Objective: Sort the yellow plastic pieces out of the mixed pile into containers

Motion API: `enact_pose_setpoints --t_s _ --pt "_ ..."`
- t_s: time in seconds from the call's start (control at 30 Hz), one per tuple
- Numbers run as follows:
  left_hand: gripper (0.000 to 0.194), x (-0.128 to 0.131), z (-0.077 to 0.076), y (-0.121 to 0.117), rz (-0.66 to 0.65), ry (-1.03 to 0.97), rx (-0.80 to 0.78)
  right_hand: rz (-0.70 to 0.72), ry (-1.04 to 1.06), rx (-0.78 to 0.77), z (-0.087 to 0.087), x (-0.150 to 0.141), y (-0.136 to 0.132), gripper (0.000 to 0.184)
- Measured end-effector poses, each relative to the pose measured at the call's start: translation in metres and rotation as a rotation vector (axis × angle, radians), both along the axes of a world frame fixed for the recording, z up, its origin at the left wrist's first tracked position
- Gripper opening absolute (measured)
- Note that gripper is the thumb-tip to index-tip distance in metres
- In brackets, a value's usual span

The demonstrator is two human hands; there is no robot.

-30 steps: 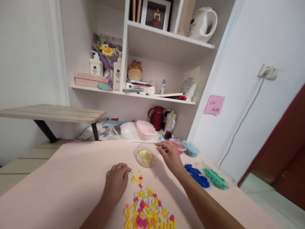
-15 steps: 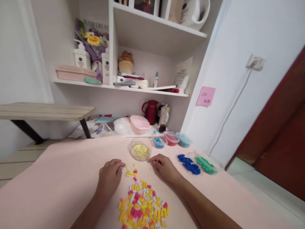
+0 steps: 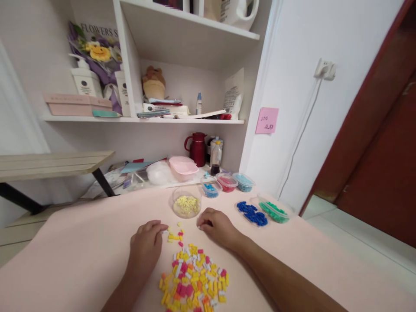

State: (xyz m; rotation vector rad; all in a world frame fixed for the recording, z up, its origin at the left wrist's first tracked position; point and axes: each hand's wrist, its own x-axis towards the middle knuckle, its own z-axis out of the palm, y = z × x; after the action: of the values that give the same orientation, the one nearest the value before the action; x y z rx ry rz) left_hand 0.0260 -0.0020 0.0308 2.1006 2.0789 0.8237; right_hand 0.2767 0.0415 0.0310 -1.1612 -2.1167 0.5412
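My left hand (image 3: 145, 243) rests on the table, fingers bent together, with a small white building brick (image 3: 165, 231) at its thumb and index tips. A few yellow and pink bricks (image 3: 175, 237) lie just beside those fingertips. My right hand (image 3: 218, 227) is curled in a pinch at a tiny white brick, mostly covered by the fingers. Just beyond it stands a round clear bowl (image 3: 173, 209) of pale yellow bricks (image 3: 187, 204). A loose pile of yellow, pink, white and orange bricks (image 3: 195, 277) spreads between my forearms.
Clear tubs hold blue bricks (image 3: 211, 190), red bricks (image 3: 227, 182), light blue bricks (image 3: 244, 183), dark blue bricks (image 3: 252, 214) and green bricks (image 3: 273, 211). Behind the table are a pink basin (image 3: 183, 169), a red jug (image 3: 197, 149) and a bottle (image 3: 216, 159). A wooden stand (image 3: 55, 164) is left.
My right hand has drawn back from the blue tub toward me, its fingers now at the white brick. My left hand stays by the loose bricks. The view has shifted right.
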Motion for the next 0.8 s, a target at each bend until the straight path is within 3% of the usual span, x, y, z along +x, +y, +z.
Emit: enact_pose_setpoints --t_s 0.33,0.63,0.8 --pt "0.063 0.007 -0.007 -0.005 -0.161 0.147 -0.049 0.117 -0.111 0.182 -0.002 -0.009 -0.009 0.022" --pt "0.045 0.008 -0.010 -0.001 -0.114 0.067 0.005 0.264 -0.314 0.335 0.001 -0.019 -0.017 0.050" --pt "0.042 0.003 -0.010 0.002 -0.112 -0.009 0.098 0.218 -0.290 0.310 -0.002 -0.021 -0.014 0.036"
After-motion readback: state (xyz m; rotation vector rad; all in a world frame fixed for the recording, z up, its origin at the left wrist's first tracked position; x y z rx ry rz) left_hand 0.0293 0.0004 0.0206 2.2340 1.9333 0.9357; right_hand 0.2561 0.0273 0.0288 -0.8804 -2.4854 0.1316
